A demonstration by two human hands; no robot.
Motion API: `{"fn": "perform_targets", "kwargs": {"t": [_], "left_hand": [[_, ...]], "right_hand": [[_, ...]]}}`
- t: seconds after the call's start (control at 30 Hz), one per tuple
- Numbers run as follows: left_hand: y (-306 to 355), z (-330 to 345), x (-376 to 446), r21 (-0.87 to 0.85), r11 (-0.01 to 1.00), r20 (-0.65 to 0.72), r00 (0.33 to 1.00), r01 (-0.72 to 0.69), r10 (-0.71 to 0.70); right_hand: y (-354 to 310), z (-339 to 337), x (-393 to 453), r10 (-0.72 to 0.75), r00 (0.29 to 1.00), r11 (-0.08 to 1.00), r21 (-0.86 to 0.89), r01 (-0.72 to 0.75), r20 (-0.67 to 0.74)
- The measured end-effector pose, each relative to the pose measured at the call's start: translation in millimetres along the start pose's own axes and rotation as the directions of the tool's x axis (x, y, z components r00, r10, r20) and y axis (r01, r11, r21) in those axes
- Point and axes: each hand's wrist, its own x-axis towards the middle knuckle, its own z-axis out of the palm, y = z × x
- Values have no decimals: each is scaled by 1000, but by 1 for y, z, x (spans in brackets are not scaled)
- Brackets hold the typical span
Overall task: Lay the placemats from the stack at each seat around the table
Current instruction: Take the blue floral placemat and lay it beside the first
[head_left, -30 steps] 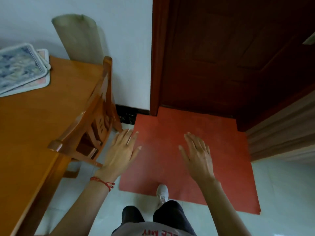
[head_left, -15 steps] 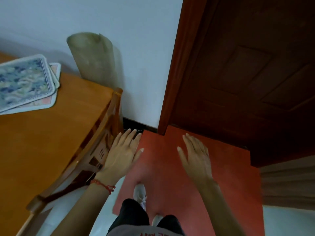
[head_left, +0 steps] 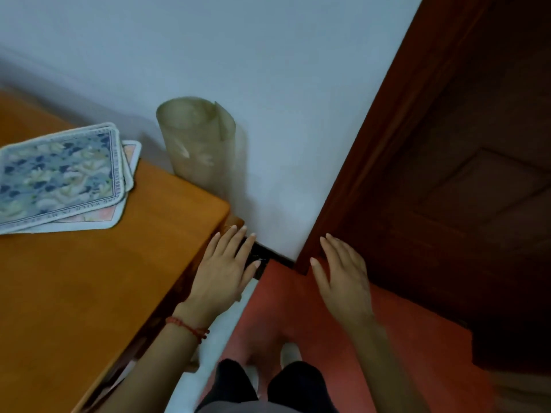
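Fingers of the left hand (head_left: 222, 274) lie straight and spread, palm down, over the near right edge of the counter (head_left: 89, 287); fingers of the right hand (head_left: 343, 272) are likewise extended and hold nothing, raised above the red floor mat (head_left: 298, 317) in front of the dark wooden door (head_left: 447, 204). Neither hand carries a placemat. The stack of placemats (head_left: 59, 177) rests at the far left of the counter, near the wall (head_left: 268, 84), its top sheet printed in blue and pale green with a bordered edge, and a pink-toned sheet showing beneath at the right corner. The sheets are fanned slightly, not squared. A rolled translucent sheet (head_left: 198, 147) stands upright just behind the counter's far corner, beside the stack but apart from it.

Judged step: approach to the stack for pickup of a placemat. The stack lies well apart from both hands, so the reach is probably best made with the left, which is nearer. Because the corners are offset, one exposed corner offers a place for thumb and fingers to peel off the top sheet alone; a flat press on the middle would likely drag several sheets together. The upright roll could topple if the arm swings wide toward the wall.
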Motion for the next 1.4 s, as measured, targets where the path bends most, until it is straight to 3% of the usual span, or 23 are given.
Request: {"fn": "perform_targets", "kwargs": {"t": [0.3,0.7,1.03,1.4], "left_hand": [[-13,-8,35,-14,955,-53,954,295,-295],[-30,-22,11,-3,730,-61,729,683,-682],[-93,-28,-22,-11,591,-56,590,807,-806],[-205,-32,-31,-12,558,-38,558,829,-829]], "right_hand": [[2,17,101,-279,953,959,90,270,115],[-53,45,171,-647,743,756,267,598,171],[-140,76,189,-772,617,629,333,703,153],[-236,117,222,-753,611,656,335,676,244]]}}
